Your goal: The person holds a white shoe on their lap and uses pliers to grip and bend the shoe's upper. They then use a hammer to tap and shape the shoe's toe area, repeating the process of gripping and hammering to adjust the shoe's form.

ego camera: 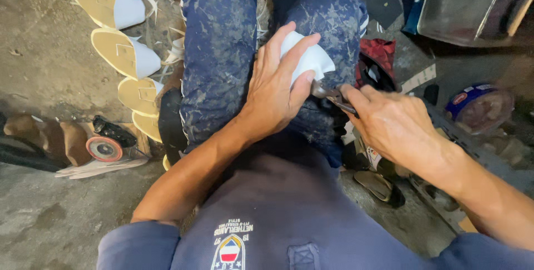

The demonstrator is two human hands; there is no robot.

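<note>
I sit with my knees up, in speckled dark blue trousers. My left hand presses a white shoe upper down onto my right thigh, fingers curled over it. My right hand grips a metal plier-like tool whose tip meets the lower edge of the white piece. The rest of the shoe under my left hand is hidden.
A row of cream-soled white sandals lies on the concrete floor at left. A small grinder with a round disc sits lower left. A blue-rimmed tin, a clear plastic container and a red-black cloth are at right.
</note>
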